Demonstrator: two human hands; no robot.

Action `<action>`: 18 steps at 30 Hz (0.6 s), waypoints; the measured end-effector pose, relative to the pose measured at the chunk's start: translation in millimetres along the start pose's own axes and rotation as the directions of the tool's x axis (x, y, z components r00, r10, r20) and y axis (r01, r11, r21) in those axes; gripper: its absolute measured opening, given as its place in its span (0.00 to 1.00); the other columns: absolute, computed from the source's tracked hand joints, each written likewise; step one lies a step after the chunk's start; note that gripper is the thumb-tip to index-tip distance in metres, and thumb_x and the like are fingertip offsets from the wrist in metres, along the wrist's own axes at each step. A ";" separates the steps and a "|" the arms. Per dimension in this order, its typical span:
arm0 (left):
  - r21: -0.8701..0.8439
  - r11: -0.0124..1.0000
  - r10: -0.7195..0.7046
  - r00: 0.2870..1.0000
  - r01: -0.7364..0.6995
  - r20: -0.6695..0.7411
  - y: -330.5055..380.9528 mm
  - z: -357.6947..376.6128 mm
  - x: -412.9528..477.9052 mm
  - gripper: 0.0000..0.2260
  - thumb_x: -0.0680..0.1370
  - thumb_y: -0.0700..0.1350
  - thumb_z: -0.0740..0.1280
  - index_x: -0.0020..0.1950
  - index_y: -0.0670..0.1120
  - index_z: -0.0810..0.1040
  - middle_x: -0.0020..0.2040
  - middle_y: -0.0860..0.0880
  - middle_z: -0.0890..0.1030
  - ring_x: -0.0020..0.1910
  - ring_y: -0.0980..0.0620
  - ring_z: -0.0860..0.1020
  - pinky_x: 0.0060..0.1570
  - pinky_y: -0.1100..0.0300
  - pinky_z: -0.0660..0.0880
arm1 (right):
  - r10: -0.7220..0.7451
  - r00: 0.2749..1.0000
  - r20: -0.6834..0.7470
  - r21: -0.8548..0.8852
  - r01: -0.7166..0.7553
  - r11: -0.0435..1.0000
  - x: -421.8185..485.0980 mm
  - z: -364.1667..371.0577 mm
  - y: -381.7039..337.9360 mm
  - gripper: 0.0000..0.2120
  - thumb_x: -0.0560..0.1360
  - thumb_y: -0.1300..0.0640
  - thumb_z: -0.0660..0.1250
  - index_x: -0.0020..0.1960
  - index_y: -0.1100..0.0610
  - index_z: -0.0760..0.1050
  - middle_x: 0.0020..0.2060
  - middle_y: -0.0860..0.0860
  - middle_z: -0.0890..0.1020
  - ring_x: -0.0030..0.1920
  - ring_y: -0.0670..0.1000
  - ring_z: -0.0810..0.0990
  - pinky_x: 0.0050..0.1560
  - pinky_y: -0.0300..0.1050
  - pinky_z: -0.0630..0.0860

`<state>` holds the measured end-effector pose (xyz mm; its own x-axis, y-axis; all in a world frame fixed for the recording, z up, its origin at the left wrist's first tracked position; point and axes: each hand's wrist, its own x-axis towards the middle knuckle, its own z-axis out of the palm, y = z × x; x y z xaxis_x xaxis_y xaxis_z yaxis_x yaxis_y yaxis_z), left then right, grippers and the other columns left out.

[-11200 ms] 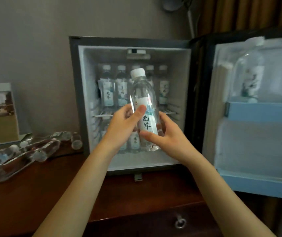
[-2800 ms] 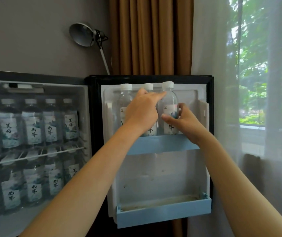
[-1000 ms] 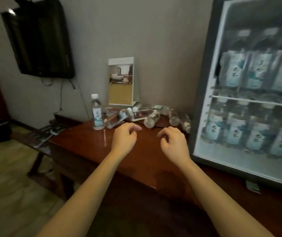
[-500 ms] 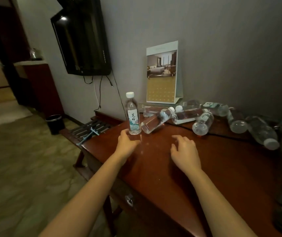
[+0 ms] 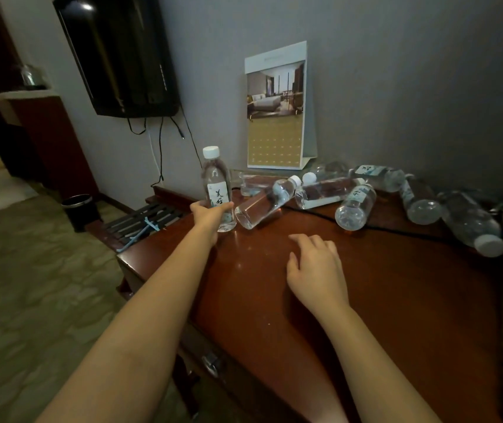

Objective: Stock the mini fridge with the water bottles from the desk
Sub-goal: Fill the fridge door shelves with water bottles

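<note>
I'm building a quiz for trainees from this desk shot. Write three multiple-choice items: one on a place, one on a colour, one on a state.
1. Where is the upright bottle? A) left of the lying bottles B) behind the calendar C) on the floor
2. Its cap: what colour? A) blue B) white C) red
3. What is the left hand doing? A) waving B) gripping the upright bottle C) hanging empty
Key: 1A, it stands at the row's left end; 2B, the cap is white; 3B, it curls round the bottle's lower body.
</note>
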<state>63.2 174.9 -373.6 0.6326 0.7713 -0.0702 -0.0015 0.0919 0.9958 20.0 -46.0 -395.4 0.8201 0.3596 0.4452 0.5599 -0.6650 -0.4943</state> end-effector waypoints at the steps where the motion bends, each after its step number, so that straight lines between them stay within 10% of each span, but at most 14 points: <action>1: 0.012 1.000 -0.001 1.000 0.001 -0.013 0.5 -0.7 0.8 0.27 0.70 0.37 0.73 0.62 0.42 0.60 0.61 0.40 0.73 0.55 0.45 0.76 0.53 0.55 0.74 | -0.001 1.000 0.006 0.006 0.001 1.000 0.0 0.4 -0.8 0.19 0.78 0.56 0.58 0.68 0.51 0.67 0.60 0.49 0.74 0.62 0.51 0.68 0.64 0.44 0.64; 8: 0.297 0.946 0.127 0.991 -0.131 0.032 -10.3 -11.7 -4.3 0.33 0.64 0.49 0.78 0.64 0.47 0.68 0.59 0.46 0.76 0.57 0.45 0.77 0.58 0.46 0.75 | 0.020 1.000 0.020 0.054 -0.021 0.998 -0.8 -0.1 -0.2 0.18 0.78 0.57 0.58 0.68 0.52 0.68 0.60 0.50 0.75 0.62 0.52 0.68 0.63 0.45 0.65; 18: 0.336 0.871 0.204 0.885 -0.359 0.418 -24.7 -38.0 -124.6 0.18 0.66 0.45 0.77 0.53 0.49 0.77 0.49 0.53 0.82 0.46 0.57 0.81 0.47 0.60 0.79 | -0.113 0.944 0.311 0.321 0.007 0.947 -4.7 -15.2 -6.7 0.35 0.70 0.61 0.69 0.73 0.49 0.60 0.65 0.49 0.72 0.66 0.51 0.66 0.63 0.43 0.64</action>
<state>-45.0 100.5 -391.6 0.8834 0.4385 0.1655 0.0317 -0.4081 0.9124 10.5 -53.2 -382.9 0.7474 0.6182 0.2434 0.5744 -0.4170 -0.7044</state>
